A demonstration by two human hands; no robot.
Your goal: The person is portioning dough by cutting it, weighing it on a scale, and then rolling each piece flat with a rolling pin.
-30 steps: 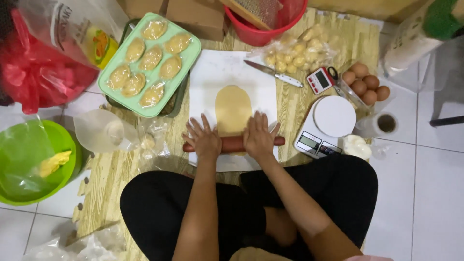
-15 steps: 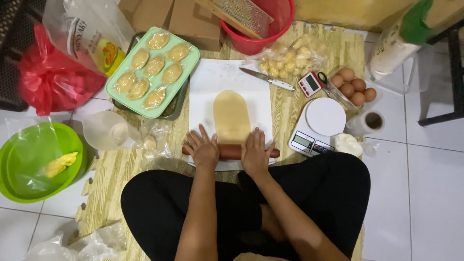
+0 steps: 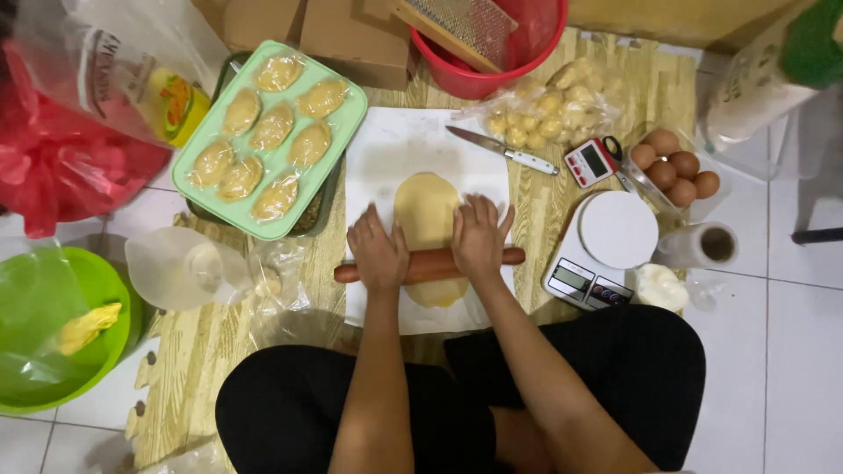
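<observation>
I sit on the floor with a white board in front of me. An oval sheet of yellow dough lies on it. A reddish wooden rolling pin rests across the near part of the dough. My left hand presses flat on the pin's left part, fingers spread. My right hand presses on its right part, fingers reaching over the dough's edge.
A green tray of filled pastries sits at the left, a knife at the board's far edge. A kitchen scale, timer, eggs, red bucket, green bowl and bags surround the mat.
My hands and the rolling pin have moved forward over the dough from its near edge. The dough looks longer than a second ago.
</observation>
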